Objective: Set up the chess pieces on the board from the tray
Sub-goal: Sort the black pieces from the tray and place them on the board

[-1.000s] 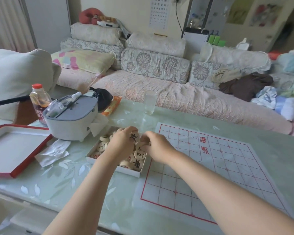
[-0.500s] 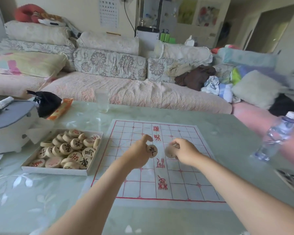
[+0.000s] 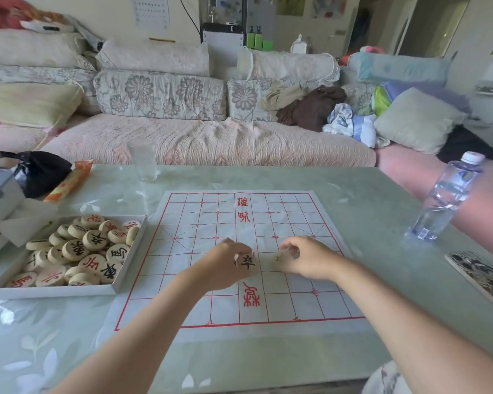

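Pieces [image 3: 77, 251] lie heaped in the tray [image 3: 54, 291], just left of the board [image 3: 296, 220] on the bench [image 3: 382, 194]. Over the board's near middle, the left hand [image 3: 224, 265] pinches a round piece [image 3: 246, 262] showing a black character. Just right of it, the right hand [image 3: 306, 258] pinches a pale piece [image 3: 279, 256], its marking blurred.
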A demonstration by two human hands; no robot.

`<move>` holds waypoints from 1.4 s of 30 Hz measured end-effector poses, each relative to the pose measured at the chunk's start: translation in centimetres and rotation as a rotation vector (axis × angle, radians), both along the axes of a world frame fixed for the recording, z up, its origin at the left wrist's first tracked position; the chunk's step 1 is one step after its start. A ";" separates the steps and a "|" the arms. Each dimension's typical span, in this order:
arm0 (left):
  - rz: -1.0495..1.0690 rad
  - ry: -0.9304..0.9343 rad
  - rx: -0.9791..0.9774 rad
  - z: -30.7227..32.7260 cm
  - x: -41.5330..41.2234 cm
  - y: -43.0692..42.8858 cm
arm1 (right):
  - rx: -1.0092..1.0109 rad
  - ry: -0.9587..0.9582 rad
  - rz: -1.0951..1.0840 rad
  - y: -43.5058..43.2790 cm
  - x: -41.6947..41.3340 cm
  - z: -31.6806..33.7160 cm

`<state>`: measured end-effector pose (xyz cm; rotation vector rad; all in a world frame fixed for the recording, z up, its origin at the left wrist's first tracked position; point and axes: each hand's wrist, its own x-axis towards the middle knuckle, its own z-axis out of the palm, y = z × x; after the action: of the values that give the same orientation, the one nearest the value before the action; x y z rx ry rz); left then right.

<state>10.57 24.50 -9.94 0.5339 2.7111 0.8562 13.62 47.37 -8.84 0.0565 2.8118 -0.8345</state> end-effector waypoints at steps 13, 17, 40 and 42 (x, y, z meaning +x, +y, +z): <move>0.037 0.018 0.142 0.7 0.7 0.4 | 0.117 -0.035 0.047 -0.3 2.1 1.6; 0.068 -0.014 0.281 1.3 1.1 0.9 | -0.082 0.078 0.000 -1.6 1.8 2.4; 0.228 -0.003 0.354 0.8 -1.0 2.5 | -0.303 0.226 -0.174 -1.0 -4.4 0.5; 0.125 0.201 0.115 0.4 -1.4 2.3 | -0.270 0.217 -0.168 -0.4 -5.2 -0.1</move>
<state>9.17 26.82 -9.52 0.5035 2.9164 1.0484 8.43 47.01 -8.98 0.1715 2.8906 -1.3267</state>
